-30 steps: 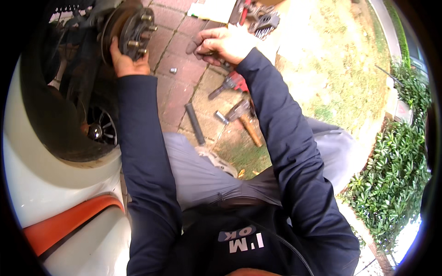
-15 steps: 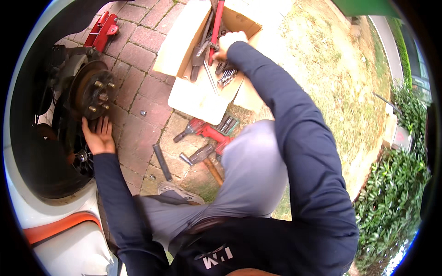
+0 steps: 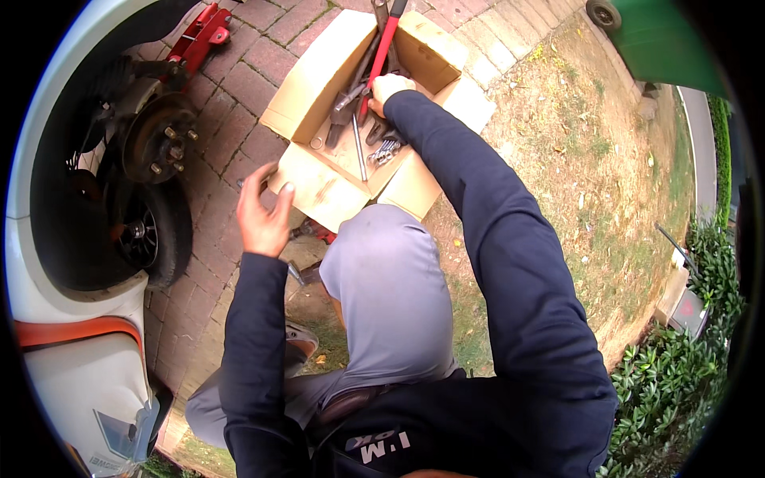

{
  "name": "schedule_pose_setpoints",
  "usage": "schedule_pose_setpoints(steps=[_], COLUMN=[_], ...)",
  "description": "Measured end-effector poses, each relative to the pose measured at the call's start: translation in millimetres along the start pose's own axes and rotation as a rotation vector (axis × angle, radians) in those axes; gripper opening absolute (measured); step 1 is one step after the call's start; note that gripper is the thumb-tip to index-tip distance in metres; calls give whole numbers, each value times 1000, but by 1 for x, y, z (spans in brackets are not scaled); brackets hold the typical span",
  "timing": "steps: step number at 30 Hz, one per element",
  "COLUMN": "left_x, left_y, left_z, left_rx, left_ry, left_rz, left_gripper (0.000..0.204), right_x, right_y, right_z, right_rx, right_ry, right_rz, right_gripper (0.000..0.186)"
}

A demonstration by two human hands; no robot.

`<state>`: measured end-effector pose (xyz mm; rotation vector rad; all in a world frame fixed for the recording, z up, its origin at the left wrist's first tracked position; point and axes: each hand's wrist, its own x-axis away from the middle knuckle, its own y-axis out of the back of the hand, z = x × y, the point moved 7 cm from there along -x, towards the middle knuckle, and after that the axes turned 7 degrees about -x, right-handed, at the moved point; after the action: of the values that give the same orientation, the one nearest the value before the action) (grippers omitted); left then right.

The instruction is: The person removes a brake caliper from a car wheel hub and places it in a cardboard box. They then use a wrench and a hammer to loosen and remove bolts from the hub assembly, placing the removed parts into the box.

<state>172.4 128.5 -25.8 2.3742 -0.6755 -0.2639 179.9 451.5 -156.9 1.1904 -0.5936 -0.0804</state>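
My right hand (image 3: 390,94) reaches into an open cardboard box (image 3: 307,92), its fingers curled beside a long red-handled tool (image 3: 385,46). Whatever those fingers grip is hidden. Close by in the box lie a thin metal rod (image 3: 358,147), a bunch of shiny wrenches (image 3: 386,151) and a ring-shaped metal piece (image 3: 317,143). My left hand (image 3: 263,219) hovers by the box's near-left flap (image 3: 323,185), thumb and fingers apart, holding nothing. To its left is a bare wheel hub with a rusty brake disc (image 3: 155,143) and protruding studs.
A wheel (image 3: 143,227) lies below the hub, under the white car's fender (image 3: 88,319). A red floor jack (image 3: 203,36) stands behind. Beside my knee, a red power tool (image 3: 320,232) is mostly hidden. Dry grass (image 3: 558,183) and bushes (image 3: 661,382) are at right.
My left hand has moved right, from below the brake disc to the box flap. My right hand stays in the box. The view has shifted, and my knee now covers most of the ground tools.
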Motion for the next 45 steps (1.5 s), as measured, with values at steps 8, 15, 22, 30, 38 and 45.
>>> schedule_pose_setpoints(steps=[8, 15, 22, 30, 38, 45], left_x=[18, 125, 183, 228, 278, 261], left_y=[43, 125, 152, 233, 291, 284], left_z=[-21, 63, 84, 53, 21, 14], left_rx=[-160, -15, 183, 190, 112, 146], left_ry=[-2, 367, 502, 525, 544, 553], left_rz=[-136, -200, -331, -423, -470, -432], left_gripper=[34, 31, 28, 30, 26, 27], right_x=[56, 19, 19, 11, 16, -5], right_y=[-66, -137, -139, -130, -126, -144], right_z=[139, 137, 143, 148, 142, 134], right_rx=[144, 262, 330, 286, 239, 220], right_ry=[500, 670, 637, 526, 539, 582], right_rz=[300, 190, 214, 224, 50, -64], right_gripper=[27, 25, 27, 30, 28, 29])
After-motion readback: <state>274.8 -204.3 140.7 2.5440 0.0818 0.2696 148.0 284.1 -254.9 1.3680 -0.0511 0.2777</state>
